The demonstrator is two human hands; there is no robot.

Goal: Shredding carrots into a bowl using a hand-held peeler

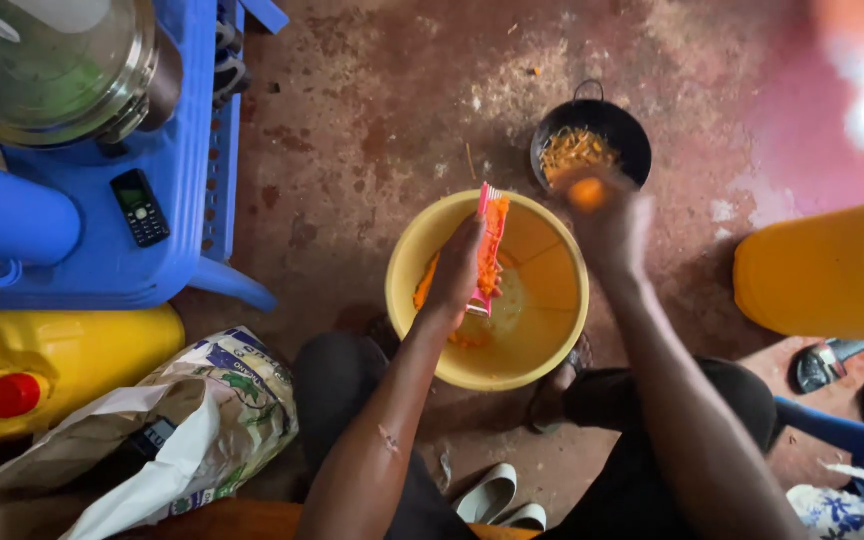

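Gripping the pink grater (489, 250) upright over the yellow basin (552, 350), the left hand (457, 270) steadies it while the right hand (612, 225) clasps an orange piece (586, 193) near the black pot (632, 135); grating appears underway, and returning the piece to the blade seems next.

left hand (460, 268) holds pink grater (489, 250) over yellow basin (562, 345) | right hand (614, 228) blurred, at black pot (592, 140)

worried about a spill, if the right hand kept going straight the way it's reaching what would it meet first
Most likely the small black pot of orange shreds: the right hand with its orange piece is blurred at its near rim, so depth is unclear.
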